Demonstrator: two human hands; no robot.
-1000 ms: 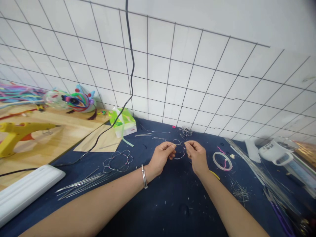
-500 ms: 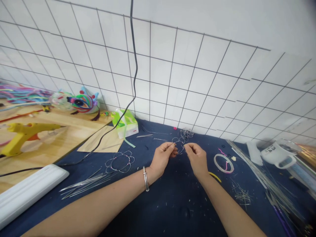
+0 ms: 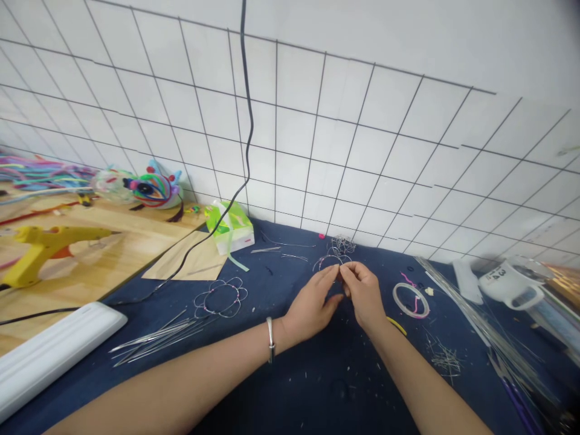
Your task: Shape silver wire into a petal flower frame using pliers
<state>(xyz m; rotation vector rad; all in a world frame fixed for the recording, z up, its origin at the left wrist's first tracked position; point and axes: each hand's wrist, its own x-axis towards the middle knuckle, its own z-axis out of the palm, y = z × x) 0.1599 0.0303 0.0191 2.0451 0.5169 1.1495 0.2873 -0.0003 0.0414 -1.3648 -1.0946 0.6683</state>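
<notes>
My right hand point(image 3: 363, 295) is closed in a pinch on a thin wire shape with rounded loops point(image 3: 322, 261). Its loops show just beyond the fingertips; the rest is hidden behind the hands. My left hand point(image 3: 312, 303) has its fingers stretched toward the right fingertips and meets them at the wire. The left thumb stands apart below, so this hand looks open. A finished-looking wire flower with several petal loops point(image 3: 220, 297) lies to the left on the dark blue cloth point(image 3: 290, 393). A tangle of thin wire point(image 3: 342, 244) sits behind my hands.
Cut wire lengths point(image 3: 156, 339) lie at left near a white bar-shaped case point(image 3: 58, 356). A yellow glue gun point(image 3: 49, 244) and tissue pack point(image 3: 231, 226) stand farther back. A tape-like ring point(image 3: 410, 300), wire bundle point(image 3: 480, 314), purple-handled tool point(image 3: 516, 399) and white mug point(image 3: 514, 284) are right.
My left hand has moved right to meet the right hand, and its curled fingers have straightened with the thumb apart. The right hand stays pinched. The wire loops have shifted.
</notes>
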